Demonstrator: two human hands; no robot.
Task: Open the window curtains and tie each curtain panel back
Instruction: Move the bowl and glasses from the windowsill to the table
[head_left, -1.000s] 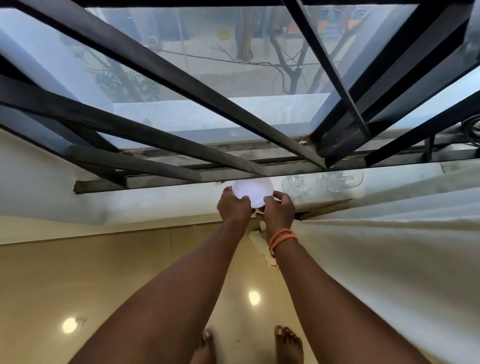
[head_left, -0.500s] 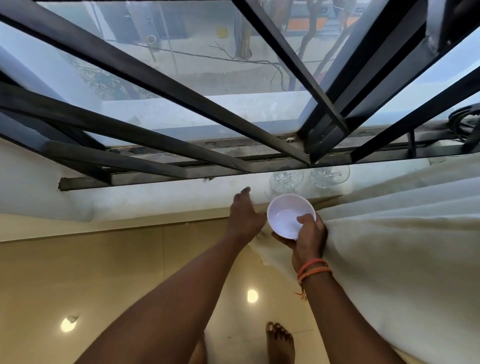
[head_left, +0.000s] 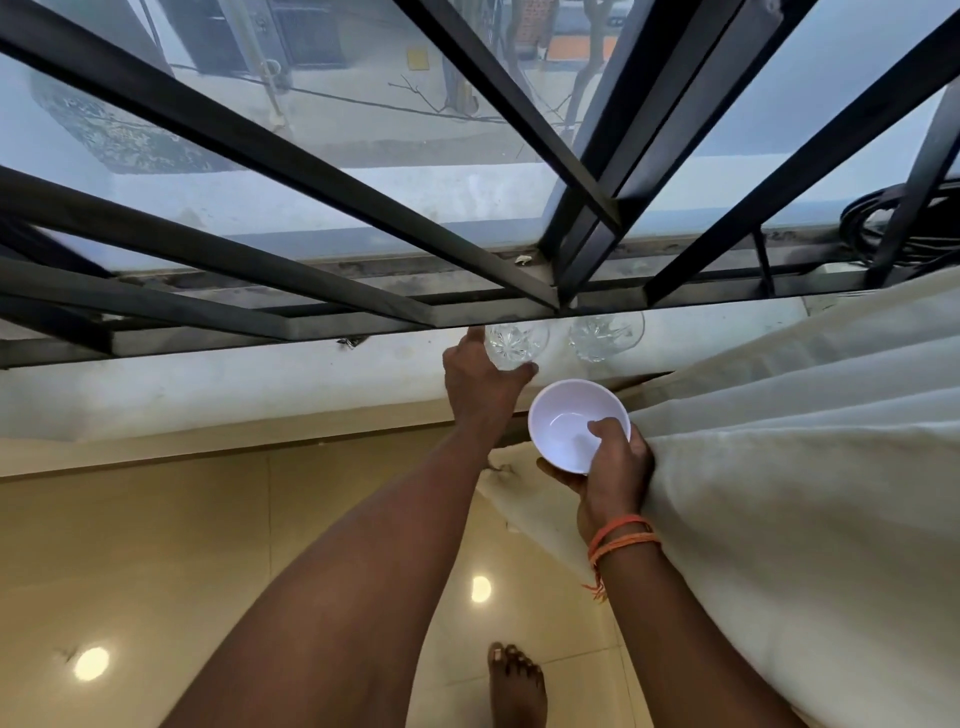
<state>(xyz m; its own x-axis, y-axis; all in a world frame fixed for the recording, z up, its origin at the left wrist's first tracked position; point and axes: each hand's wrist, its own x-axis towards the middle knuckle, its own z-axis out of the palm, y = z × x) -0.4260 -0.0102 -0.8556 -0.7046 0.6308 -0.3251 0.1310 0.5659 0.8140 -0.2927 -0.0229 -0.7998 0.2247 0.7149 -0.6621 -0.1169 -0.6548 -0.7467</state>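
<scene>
A cream curtain panel (head_left: 789, 499) hangs bunched along the right side, its edge reaching the window sill (head_left: 234, 384). My right hand (head_left: 613, 467) holds a small white bowl (head_left: 563, 426) in front of the curtain's edge, thumb inside the rim. My left hand (head_left: 480, 384) is stretched to the sill with fingers spread against a clear cut-glass bowl (head_left: 517, 343); the index finger lies along its left side and the thumb at its near edge. I see no tie-back.
A second clear glass bowl (head_left: 605, 335) stands on the sill to the right of the first. Black window bars (head_left: 322, 171) run over the glass. Dark cables (head_left: 893, 218) lie at the far right. Below are glossy beige floor tiles (head_left: 156, 545) and a bare foot (head_left: 517, 686).
The white bowl has come off the sill in my right hand, lowered toward the curtain. My left hand let go of it and reached forward to the clear glass bowl.
</scene>
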